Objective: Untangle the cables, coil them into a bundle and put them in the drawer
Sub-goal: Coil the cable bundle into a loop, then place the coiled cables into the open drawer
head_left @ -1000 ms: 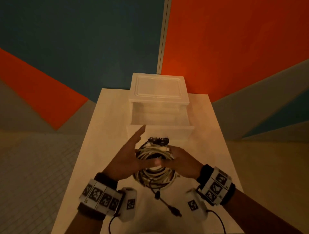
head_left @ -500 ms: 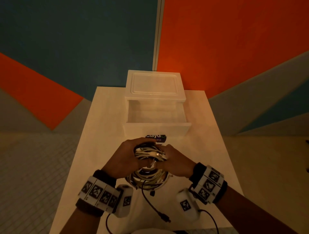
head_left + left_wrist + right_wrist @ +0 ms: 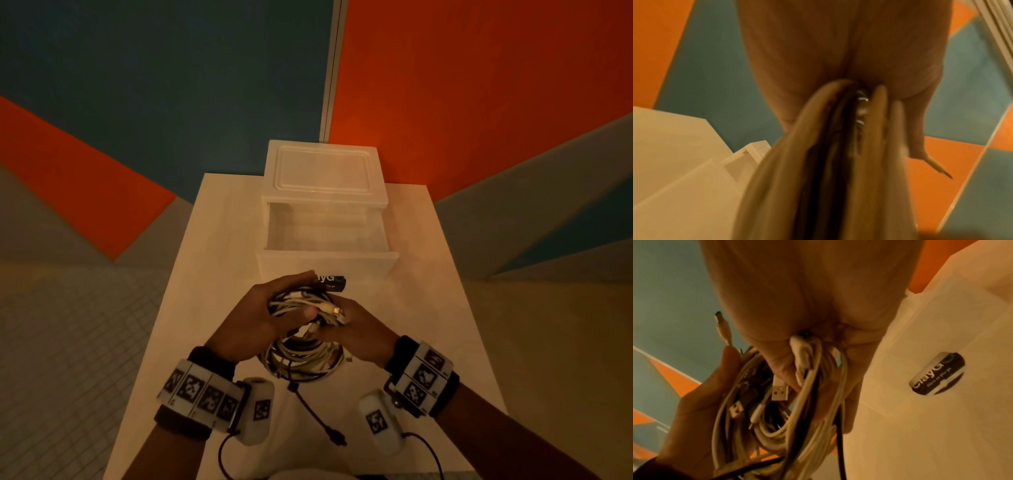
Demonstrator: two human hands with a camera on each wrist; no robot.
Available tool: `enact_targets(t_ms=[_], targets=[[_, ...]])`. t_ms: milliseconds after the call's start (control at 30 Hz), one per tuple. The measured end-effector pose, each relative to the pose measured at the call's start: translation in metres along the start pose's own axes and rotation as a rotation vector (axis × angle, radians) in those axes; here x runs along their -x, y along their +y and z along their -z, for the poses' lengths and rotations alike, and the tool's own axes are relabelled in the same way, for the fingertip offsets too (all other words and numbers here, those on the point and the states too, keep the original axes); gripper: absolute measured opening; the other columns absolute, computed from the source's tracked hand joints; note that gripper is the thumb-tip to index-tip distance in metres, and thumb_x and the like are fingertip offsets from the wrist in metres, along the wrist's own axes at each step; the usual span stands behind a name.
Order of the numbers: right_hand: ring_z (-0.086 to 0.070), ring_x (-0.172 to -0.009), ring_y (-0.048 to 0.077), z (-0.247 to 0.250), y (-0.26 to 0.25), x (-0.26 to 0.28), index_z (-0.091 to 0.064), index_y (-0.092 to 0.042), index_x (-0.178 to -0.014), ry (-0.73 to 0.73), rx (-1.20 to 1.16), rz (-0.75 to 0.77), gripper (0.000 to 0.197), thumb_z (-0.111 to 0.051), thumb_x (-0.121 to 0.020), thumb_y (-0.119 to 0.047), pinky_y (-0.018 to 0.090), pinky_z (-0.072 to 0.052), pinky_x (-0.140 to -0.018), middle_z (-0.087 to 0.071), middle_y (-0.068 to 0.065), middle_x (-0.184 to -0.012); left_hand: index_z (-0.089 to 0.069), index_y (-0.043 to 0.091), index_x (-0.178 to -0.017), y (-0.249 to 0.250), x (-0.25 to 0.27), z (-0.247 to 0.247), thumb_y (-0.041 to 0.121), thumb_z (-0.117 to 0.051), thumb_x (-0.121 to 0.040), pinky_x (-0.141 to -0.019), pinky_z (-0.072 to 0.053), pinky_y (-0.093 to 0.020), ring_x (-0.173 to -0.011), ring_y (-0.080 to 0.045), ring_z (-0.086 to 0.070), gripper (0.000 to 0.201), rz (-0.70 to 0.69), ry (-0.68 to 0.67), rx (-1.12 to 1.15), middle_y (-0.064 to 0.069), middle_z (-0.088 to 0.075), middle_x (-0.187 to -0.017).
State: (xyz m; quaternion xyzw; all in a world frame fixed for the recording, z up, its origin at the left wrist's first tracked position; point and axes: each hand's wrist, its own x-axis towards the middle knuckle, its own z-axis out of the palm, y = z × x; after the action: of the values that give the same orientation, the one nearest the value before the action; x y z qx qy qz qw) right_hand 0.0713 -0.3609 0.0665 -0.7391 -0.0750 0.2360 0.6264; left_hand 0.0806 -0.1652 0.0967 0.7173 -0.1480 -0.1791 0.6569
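Walls painted in orange, teal and grey blocks are seen behind a pale table (image 3: pixel 219 274) standing on a tiled floor. At the far end of the table a white plastic drawer unit (image 3: pixel 323 171) is placed, and its drawer (image 3: pixel 325 262) is pulled out toward the camera; the inside appears bare. A dark label (image 3: pixel 937 373) reading "ClayG" is stuck to the drawer front.

The cable bundle (image 3: pixel 303 329), a coil of mostly white leads with a few black ones, is held above the table just in front of the drawer, not inside it. It is gripped from both sides. The left hand (image 3: pixel 253 322) is curled round the left side of the coil, with its fingers over the top and its thumb across the near side. The right hand (image 3: pixel 356 330) is closed on the right side; in the right wrist view several loops are seen passing through its curled fingers (image 3: pixel 851 386). White USB plugs (image 3: pixel 779 391) hang loose within the coil.

One black lead (image 3: pixel 313 411) trails from the bottom of the bundle down toward the near edge of the table, ending in a plug (image 3: pixel 337 438). Whether that plug touches the tabletop cannot be told.

The left wrist view is blurred; only the palm and streaks of cable are made out.
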Motion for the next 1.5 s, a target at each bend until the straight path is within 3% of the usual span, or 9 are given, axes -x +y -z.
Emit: enact_targets(t_ms=[200, 300, 433, 633, 833, 933, 1133, 1267, 1500], targets=[[-0.065, -0.109, 0.012, -0.008, -0.002, 0.005, -0.059, -0.024, -0.119, 0.070, -0.153, 0.008, 0.043, -0.063, -0.087, 0.004, 0.024, -0.051, -0.089, -0.070, -0.007, -0.113, -0.050, 0.019, -0.137, 0.000, 0.002, 0.002, 0.019, -0.074, -0.083, -0.096, -0.047, -0.028, -0.123, -0.012, -0.055, 0.059, -0.029, -0.020, 0.028, 0.005, -0.060, -0.134], [-0.066, -0.110, 0.020, -0.005, -0.003, 0.002, -0.062, -0.013, -0.121, 0.171, -0.227, -0.001, 0.040, -0.064, -0.086, 0.004, 0.030, -0.053, -0.090, -0.070, 0.004, -0.114, -0.050, 0.025, -0.134, -0.006, 0.013, 0.004, 0.043, -0.073, -0.076, -0.097, -0.046, -0.029, -0.126, -0.006, -0.050, 0.066, -0.045, 0.204, -0.004, 0.010, -0.055, -0.136], [-0.066, -0.107, 0.025, 0.003, -0.001, -0.003, -0.066, -0.009, -0.118, 0.354, -0.346, -0.063, 0.035, -0.064, -0.085, 0.003, 0.043, -0.052, -0.097, -0.071, 0.011, -0.113, -0.058, 0.022, -0.100, -0.006, 0.040, -0.010, 0.064, -0.069, -0.070, -0.066, -0.047, -0.018, -0.082, -0.007, -0.061, 0.053, 0.119, 0.570, -0.161, 0.002, -0.064, -0.097], [-0.069, -0.099, 0.027, -0.004, -0.003, -0.006, -0.069, -0.010, -0.110, 0.551, -0.469, -0.143, 0.029, -0.067, -0.083, 0.001, 0.043, -0.056, -0.086, -0.074, 0.010, -0.101, -0.069, 0.024, -0.076, -0.013, 0.059, -0.039, 0.024, -0.065, -0.090, -0.051, -0.041, -0.024, -0.048, -0.006, -0.051, 0.015, 0.181, 0.258, -0.245, 0.004, -0.066, -0.070], [-0.070, -0.093, 0.026, -0.017, 0.000, -0.001, -0.069, -0.012, -0.110, 0.535, -0.485, -0.233, 0.026, -0.061, -0.087, -0.004, 0.033, -0.058, -0.068, -0.073, 0.014, -0.105, -0.068, -0.003, -0.089, 0.001, 0.050, -0.037, 0.007, -0.063, -0.085, -0.064, -0.049, -0.026, -0.068, -0.019, -0.059, 0.012, -0.018, 0.423, 0.272, -0.017, -0.065, -0.077], [-0.071, -0.090, 0.020, -0.027, -0.001, 0.003, -0.070, -0.016, -0.108, 0.507, -0.445, -0.227, 0.023, -0.061, -0.088, -0.007, 0.026, -0.055, -0.061, -0.074, 0.010, -0.102, -0.072, 0.006, -0.081, 0.000, 0.034, -0.045, 0.015, -0.071, -0.081, -0.061, -0.048, -0.026, -0.069, -0.016, -0.062, 0.009, -0.005, 0.572, 0.189, -0.009, -0.068, -0.076], [-0.072, -0.092, 0.018, -0.040, -0.003, 0.010, -0.069, -0.025, -0.110, 0.414, -0.353, -0.217, 0.024, -0.055, -0.094, -0.014, 0.031, -0.058, -0.074, -0.076, 0.001, -0.100, -0.060, 0.026, -0.076, -0.003, 0.014, -0.046, 0.033, -0.089, -0.059, -0.091, -0.038, -0.032, -0.108, -0.018, -0.035, 0.034, 0.164, 0.857, -0.196, -0.006, -0.038, -0.110], [-0.068, -0.103, 0.030, -0.039, -0.002, 0.015, -0.068, -0.024, -0.111, 0.343, -0.338, -0.231, 0.024, -0.053, -0.094, -0.019, 0.051, -0.053, -0.088, -0.074, 0.006, -0.104, -0.041, 0.031, -0.119, -0.004, 0.014, -0.033, 0.025, -0.091, -0.059, -0.079, -0.054, -0.027, -0.099, -0.005, -0.060, 0.079, 0.059, 0.674, 0.021, -0.006, -0.058, -0.111], [-0.067, -0.100, 0.032, -0.029, -0.005, 0.022, -0.068, -0.008, -0.108, 0.154, -0.480, -0.175, 0.032, -0.060, -0.077, -0.011, 0.045, -0.051, -0.089, -0.071, 0.015, -0.106, -0.056, 0.012, -0.112, -0.009, 0.013, -0.032, 0.011, -0.081, -0.074, -0.079, -0.057, -0.030, -0.093, -0.015, -0.069, 0.045, -0.065, 0.560, 0.039, -0.002, -0.070, -0.102]])
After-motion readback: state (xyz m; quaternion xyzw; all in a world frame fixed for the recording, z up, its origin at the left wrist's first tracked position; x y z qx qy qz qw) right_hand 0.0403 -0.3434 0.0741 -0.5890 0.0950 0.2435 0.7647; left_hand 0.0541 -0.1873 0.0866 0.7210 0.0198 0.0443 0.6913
